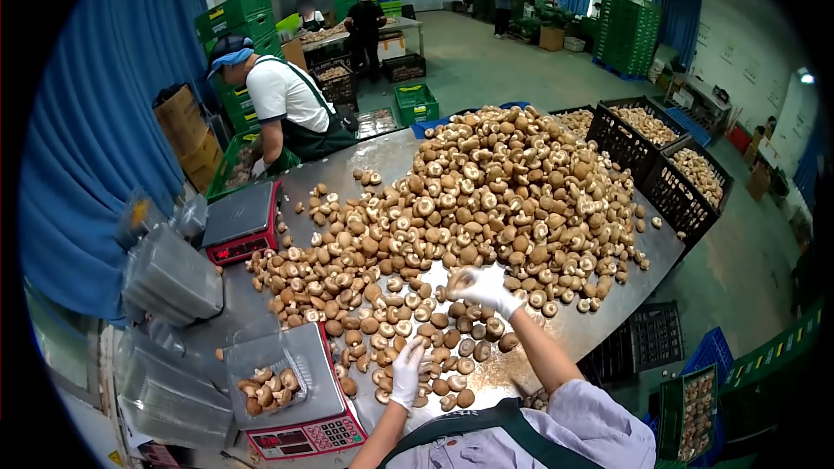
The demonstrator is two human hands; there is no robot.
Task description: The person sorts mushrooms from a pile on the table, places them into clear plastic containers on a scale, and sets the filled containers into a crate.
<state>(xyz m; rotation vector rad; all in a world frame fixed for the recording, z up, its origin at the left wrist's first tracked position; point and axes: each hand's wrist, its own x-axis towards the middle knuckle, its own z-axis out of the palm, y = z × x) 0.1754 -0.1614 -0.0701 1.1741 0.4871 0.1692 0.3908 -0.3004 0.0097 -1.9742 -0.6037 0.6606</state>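
Note:
A large heap of brown mushrooms (521,191) covers much of the metal table (382,153). My right hand (483,290), in a white glove, is at the heap's near edge, its fingers curled at a mushroom (455,283). My left hand (407,373), also gloved, rests beside loose mushrooms (447,365) nearer to me; what its bent fingers hold, if anything, is hidden. Left of it, a clear plastic tray with several mushrooms (268,391) sits on a red and grey scale (323,373).
Stacked clear trays (174,274) stand at the left, near a second scale (243,217). A co-worker (291,104) bends over a green crate beyond it. Black crates of mushrooms (645,126) adjoin the table's right side. More people and green crates (625,35) are farther back.

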